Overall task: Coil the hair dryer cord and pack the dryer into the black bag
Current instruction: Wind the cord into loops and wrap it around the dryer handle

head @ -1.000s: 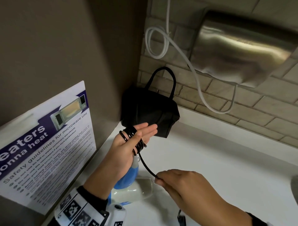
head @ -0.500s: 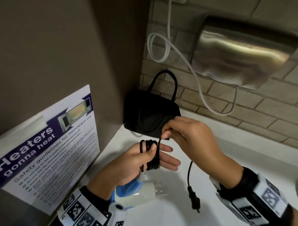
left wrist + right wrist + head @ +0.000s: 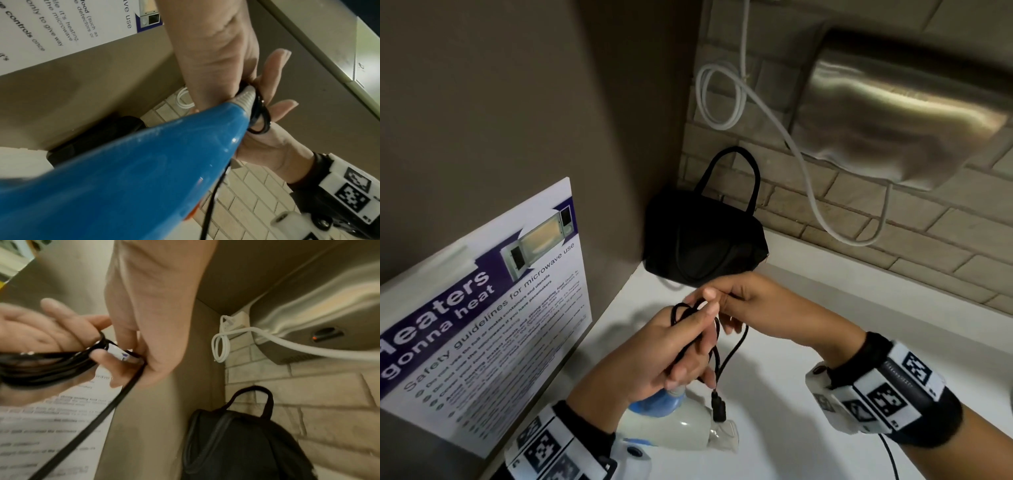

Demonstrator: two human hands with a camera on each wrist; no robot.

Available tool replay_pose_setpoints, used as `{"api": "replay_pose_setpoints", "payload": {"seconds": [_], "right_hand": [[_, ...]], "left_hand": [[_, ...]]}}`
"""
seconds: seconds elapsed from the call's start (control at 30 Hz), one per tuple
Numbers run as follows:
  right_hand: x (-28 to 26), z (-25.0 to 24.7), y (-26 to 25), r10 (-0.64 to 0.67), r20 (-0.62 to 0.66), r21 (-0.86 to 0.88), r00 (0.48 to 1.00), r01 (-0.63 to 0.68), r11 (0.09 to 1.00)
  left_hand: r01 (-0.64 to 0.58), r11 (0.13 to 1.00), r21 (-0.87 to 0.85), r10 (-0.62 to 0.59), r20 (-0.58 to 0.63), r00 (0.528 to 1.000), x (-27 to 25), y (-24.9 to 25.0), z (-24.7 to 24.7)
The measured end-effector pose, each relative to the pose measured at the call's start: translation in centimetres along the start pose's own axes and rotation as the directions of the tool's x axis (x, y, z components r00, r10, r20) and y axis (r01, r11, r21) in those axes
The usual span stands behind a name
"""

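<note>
My left hand (image 3: 681, 346) holds the black cord (image 3: 714, 337) wound in loops around its fingers, thumb laid over the loops. The blue and white hair dryer (image 3: 671, 425) hangs below that hand near the white counter; its blue handle (image 3: 123, 170) fills the left wrist view. My right hand (image 3: 726, 301) pinches the cord's free end at the top of the coil (image 3: 51, 365). The plug (image 3: 718, 411) dangles beside the dryer's nozzle. The black bag (image 3: 702, 246) stands in the corner behind the hands, handles up, apparently closed.
A poster (image 3: 482, 308) on microwave safety leans against the left wall. A steel hand dryer (image 3: 900, 113) is mounted on the brick wall at upper right, with a white cable (image 3: 722, 99) looping down. The white counter (image 3: 825, 342) stretches rightward.
My right hand brought the cord up from near the counter to the left hand, adding loops. The free length has shortened; the plug now hangs by the dryer's nozzle.
</note>
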State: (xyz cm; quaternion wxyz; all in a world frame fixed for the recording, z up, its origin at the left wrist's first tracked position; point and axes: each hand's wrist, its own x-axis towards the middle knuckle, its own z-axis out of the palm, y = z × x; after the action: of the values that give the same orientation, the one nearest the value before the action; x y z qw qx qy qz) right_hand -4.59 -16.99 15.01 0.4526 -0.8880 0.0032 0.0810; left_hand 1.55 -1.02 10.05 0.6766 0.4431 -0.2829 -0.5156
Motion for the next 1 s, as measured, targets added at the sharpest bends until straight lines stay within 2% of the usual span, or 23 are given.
{"api": "replay_pose_setpoints", "payload": {"seconds": [0.07, 0.1, 0.17, 0.23, 0.33, 0.43, 0.63, 0.9, 1.0], "right_hand": [[-0.7, -0.2, -0.5, 0.051, 0.146, 0.193, 0.988, -0.079, 0.978], [-0.9, -0.3, -0.6, 0.047, 0.194, 0.229, 0.98, -0.092, 0.969], [-1.3, -0.4, -1.0, 0.016, 0.236, 0.222, 0.972, -0.07, 0.973], [-1.4, -0.5, -1.1, 0.007, 0.236, 0.189, 0.972, -0.053, 0.98], [-1.7, 0.1, -1.1, 0.023, 0.188, 0.153, 0.982, -0.052, 0.987], [-1.9, 0.9, -0.7, 0.075, 0.116, 0.155, 0.99, -0.093, 0.983], [-2.4, 1.7, -0.7, 0.135, 0.073, 0.184, 0.988, -0.146, 0.972], [-2.1, 2.9, -0.9, 0.115, -0.053, 0.123, 0.992, -0.108, 0.987], [-1.9, 3.4, -1.0, 0.112, -0.108, 0.057, 0.988, -0.106, 0.993]], "left_hand": [[-0.006, 1.0, 0.004, 0.006, 0.075, 0.997, -0.1, 0.3, -0.1], [-0.017, 1.0, -0.008, 0.017, 0.131, 0.991, -0.1, 0.4, -0.3], [-0.033, 0.998, -0.048, 0.044, 0.241, 0.969, -0.1, 0.4, -0.8], [-0.016, 0.995, -0.095, 0.044, 0.301, 0.952, 0.0, 0.3, -1.1], [0.042, 0.987, -0.153, -0.001, 0.261, 0.965, 0.2, 0.0, -1.7], [0.064, 0.98, -0.187, -0.008, 0.284, 0.959, 0.3, -0.1, -1.7], [-0.009, 0.989, -0.149, 0.042, 0.218, 0.975, 0.1, -0.5, -1.2], [-0.097, 0.994, -0.051, 0.102, 0.12, 0.988, -0.4, -0.7, -1.1], [-0.129, 0.991, 0.031, 0.128, 0.026, 0.991, -0.7, -0.9, -0.8]]}}
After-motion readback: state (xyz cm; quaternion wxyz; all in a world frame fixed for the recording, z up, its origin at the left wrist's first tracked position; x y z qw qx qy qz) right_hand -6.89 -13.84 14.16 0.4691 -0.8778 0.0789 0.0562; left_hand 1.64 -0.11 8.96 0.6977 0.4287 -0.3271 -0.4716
